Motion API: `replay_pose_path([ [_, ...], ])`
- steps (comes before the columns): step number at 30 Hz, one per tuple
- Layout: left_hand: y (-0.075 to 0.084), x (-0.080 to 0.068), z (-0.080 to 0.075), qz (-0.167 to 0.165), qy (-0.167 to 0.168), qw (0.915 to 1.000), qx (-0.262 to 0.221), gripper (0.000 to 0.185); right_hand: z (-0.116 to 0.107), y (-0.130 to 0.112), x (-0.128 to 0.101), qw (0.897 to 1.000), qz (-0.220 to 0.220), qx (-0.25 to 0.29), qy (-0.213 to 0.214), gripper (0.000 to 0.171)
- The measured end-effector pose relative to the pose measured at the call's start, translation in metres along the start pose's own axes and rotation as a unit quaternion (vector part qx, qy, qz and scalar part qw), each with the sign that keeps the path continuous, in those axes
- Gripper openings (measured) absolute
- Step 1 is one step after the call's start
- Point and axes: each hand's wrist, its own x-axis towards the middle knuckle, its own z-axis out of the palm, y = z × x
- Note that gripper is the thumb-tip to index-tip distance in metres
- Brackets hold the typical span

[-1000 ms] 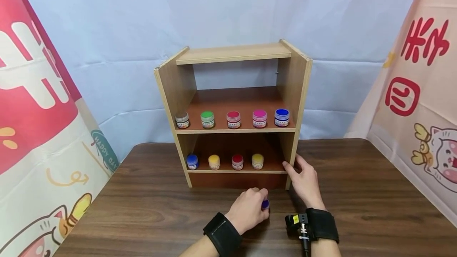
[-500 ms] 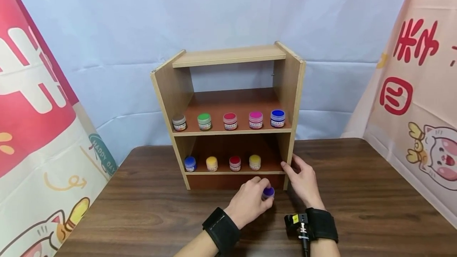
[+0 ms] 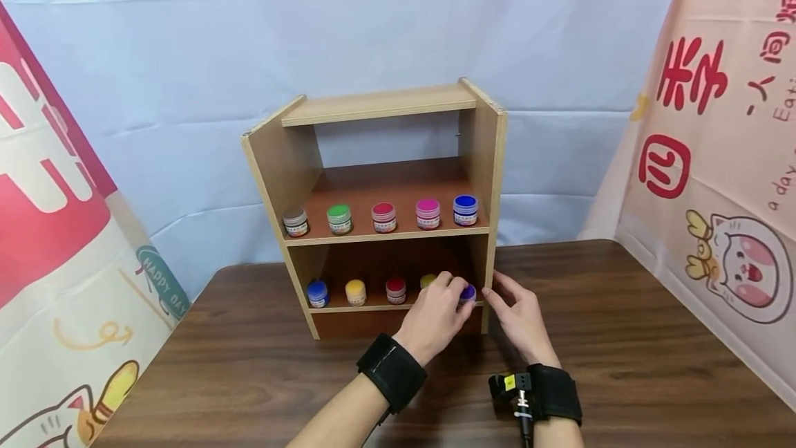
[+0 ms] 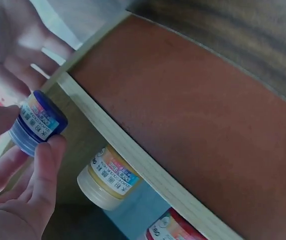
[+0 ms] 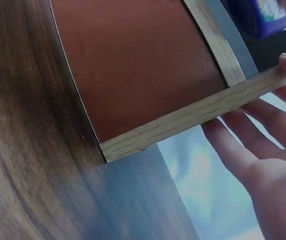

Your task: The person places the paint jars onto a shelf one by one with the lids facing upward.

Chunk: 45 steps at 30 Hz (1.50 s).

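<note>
The left hand (image 3: pixel 435 315) has risen from the tabletop to the lower shelf at frame centre, fingertips pinching a purple paint jar (image 3: pixel 468 292) right of the yellow jar (image 4: pixel 107 178), so placement looks close. The right hand (image 3: pixel 519 316), fingers relaxed, rests against the wooden shelf unit (image 3: pixel 485 157). Jar labels are too blurred to read; the left banner reads "HAPPY DAY".

Dark wood-grain bench (image 3: pixel 622 337) carries a small wooden shelf unit (image 3: pixel 273 164). Upper shelf: five paint jars in a row, grey (image 3: pixel 295 222), green (image 3: pixel 339 218), red (image 3: pixel 383 217), pink (image 3: pixel 428 213), blue (image 3: pixel 465 209). Lower shelf: blue jar (image 3: pixel 318 293), yellow jar (image 3: pixel 356 292), red jar (image 3: pixel 395 290).
</note>
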Motion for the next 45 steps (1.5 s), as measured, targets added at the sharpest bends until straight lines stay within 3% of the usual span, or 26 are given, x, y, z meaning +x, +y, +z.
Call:
replay_pose_path([
  [13,0.004,0.016,0.019,-0.002,-0.002,0.9956,0.094,0.023,0.0,0.0,-0.002,1.0,-0.015,0.026,-0.001,0.04],
  [20,0.007,0.021,0.02,0.022,-0.009,0.9936,0.11,0.022,-0.004,0.0,0.0,1.0,-0.018,0.019,0.007,0.041],
  [26,0.008,0.022,0.02,0.016,-0.025,0.9926,0.118,0.022,-0.003,0.0,-0.001,1.0,-0.014,0.024,0.006,0.04],
  [45,0.008,0.02,0.022,0.019,-0.014,0.9925,0.12,0.025,-0.003,0.002,-0.002,1.0,-0.014,0.013,0.01,0.041],
])
